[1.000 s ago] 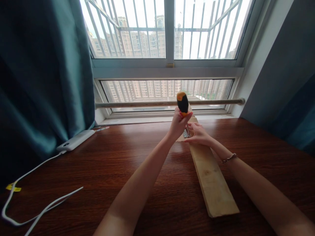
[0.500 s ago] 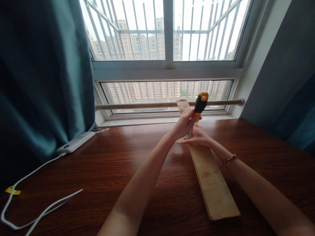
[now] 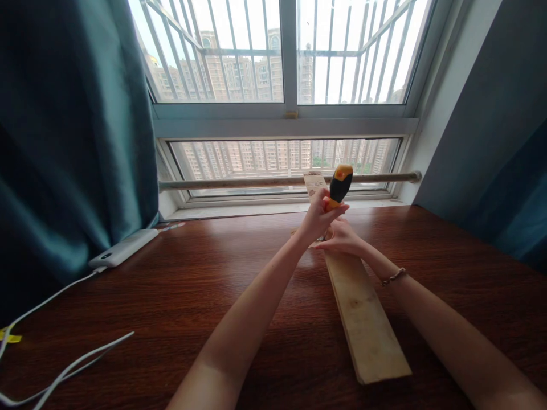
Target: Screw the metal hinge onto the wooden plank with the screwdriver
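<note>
A screwdriver [image 3: 341,185] with a black and yellow handle is gripped in my left hand [image 3: 320,213], its handle tilted up to the right and its shaft mostly hidden behind my fingers. Below it, a small shiny metal piece [image 3: 321,239] shows between my hands; its exact kind is unclear. My right hand [image 3: 343,238] is closed around the wood beside that piece, thumb toward the left. One long wooden board [image 3: 365,316] lies on the table, running toward me. Beyond my hands another wooden piece [image 3: 314,183] rises; where the two meet is hidden.
The brown wooden table [image 3: 205,307] reaches to the window sill [image 3: 239,213]. A metal rail [image 3: 239,184] crosses before the window. At left lie a white power bank [image 3: 123,248] and a white cable [image 3: 81,360], near a dark curtain [image 3: 77,142].
The screwdriver's handle has shifted slightly left and down, and my left hand has turned around it, its fingers now opened more at the handle's base. My right hand stays at the wood.
</note>
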Demonstrator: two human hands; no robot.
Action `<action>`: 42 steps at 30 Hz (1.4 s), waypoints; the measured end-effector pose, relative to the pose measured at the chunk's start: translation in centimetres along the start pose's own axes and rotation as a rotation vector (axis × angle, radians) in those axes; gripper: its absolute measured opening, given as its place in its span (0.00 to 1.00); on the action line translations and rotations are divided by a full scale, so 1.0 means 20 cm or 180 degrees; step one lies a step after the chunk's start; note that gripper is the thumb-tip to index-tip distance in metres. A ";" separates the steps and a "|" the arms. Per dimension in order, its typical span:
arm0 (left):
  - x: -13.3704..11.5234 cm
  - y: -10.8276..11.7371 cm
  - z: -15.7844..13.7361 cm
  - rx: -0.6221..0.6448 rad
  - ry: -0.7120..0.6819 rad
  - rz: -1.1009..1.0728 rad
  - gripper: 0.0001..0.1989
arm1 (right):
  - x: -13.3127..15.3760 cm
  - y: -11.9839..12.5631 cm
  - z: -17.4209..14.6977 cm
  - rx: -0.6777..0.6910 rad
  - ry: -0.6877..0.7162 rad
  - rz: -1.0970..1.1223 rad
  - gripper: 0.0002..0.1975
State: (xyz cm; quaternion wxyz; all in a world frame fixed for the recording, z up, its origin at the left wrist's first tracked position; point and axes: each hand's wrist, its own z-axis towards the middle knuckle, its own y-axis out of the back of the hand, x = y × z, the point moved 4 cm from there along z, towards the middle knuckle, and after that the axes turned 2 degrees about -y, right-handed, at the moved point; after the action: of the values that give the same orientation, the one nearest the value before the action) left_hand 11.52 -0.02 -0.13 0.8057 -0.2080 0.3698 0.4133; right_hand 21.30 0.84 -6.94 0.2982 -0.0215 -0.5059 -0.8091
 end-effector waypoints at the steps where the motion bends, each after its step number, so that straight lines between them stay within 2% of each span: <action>1: -0.01 0.01 0.00 -0.0017 -0.0057 0.0091 0.19 | 0.00 0.00 0.00 0.0020 -0.0004 -0.0007 0.43; 5: -0.04 0.08 0.01 0.0121 -0.0217 0.0795 0.14 | 0.00 0.00 0.01 0.0078 0.0024 -0.0039 0.39; 9: -0.10 0.10 0.02 0.0633 -0.0376 0.0966 0.12 | 0.01 0.00 0.01 0.0251 0.0119 -0.0120 0.33; 12: -0.16 0.08 0.00 0.1035 -0.0274 0.0954 0.14 | 0.01 0.01 0.01 0.0248 0.0108 -0.0104 0.34; 14: -0.19 0.06 -0.02 0.1194 -0.0283 0.1200 0.12 | 0.00 0.00 0.01 0.0188 0.0086 -0.0058 0.37; 17: -0.21 0.02 -0.04 0.1127 -0.0437 0.1781 0.12 | 0.00 0.00 0.00 0.0021 0.0094 0.0102 0.41; 20: -0.20 0.02 -0.03 0.0799 -0.0574 0.2097 0.16 | -0.01 -0.01 0.00 -0.0041 0.0083 0.0237 0.41; 23: -0.17 0.07 0.00 0.0308 -0.0586 0.2037 0.15 | -0.01 -0.01 0.00 0.0077 -0.0009 0.0098 0.38; 26: -0.15 0.12 0.01 0.0059 -0.0272 0.1586 0.15 | 0.00 0.00 0.00 0.0143 -0.0085 -0.0013 0.38; 28: -0.15 0.12 0.00 0.0218 -0.0034 0.1065 0.16 | 0.00 0.01 0.00 0.0156 -0.0144 -0.0035 0.37; 31: -0.17 0.07 -0.02 0.0928 0.0180 0.0323 0.18 | 0.00 0.00 0.01 0.0138 -0.0102 -0.0072 0.38; 33: -0.19 0.03 -0.03 0.1310 0.0062 0.0304 0.13 | 0.00 0.00 0.01 0.0099 0.0009 -0.0061 0.38; 34: -0.19 0.02 -0.03 0.1355 -0.0055 0.0427 0.11 | 0.00 0.00 0.01 0.0069 0.0046 -0.0041 0.39; 36: -0.19 0.01 -0.03 0.1238 -0.0233 0.0741 0.08 | 0.00 0.00 0.01 0.0008 0.0077 0.0022 0.39; 39: -0.16 0.02 -0.02 0.0967 -0.0237 0.1010 0.12 | 0.01 0.00 0.00 -0.0123 0.0078 0.0110 0.41; 42: -0.15 0.05 -0.01 0.0650 -0.0208 0.1228 0.14 | 0.01 0.01 0.00 -0.0067 0.0015 0.0081 0.39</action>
State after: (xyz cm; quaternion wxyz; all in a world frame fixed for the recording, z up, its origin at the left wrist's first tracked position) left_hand 9.56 -1.11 2.04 0.7402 -0.0372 0.4164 0.5267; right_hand 21.19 0.65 -6.74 0.3095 -0.0292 -0.4963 -0.8105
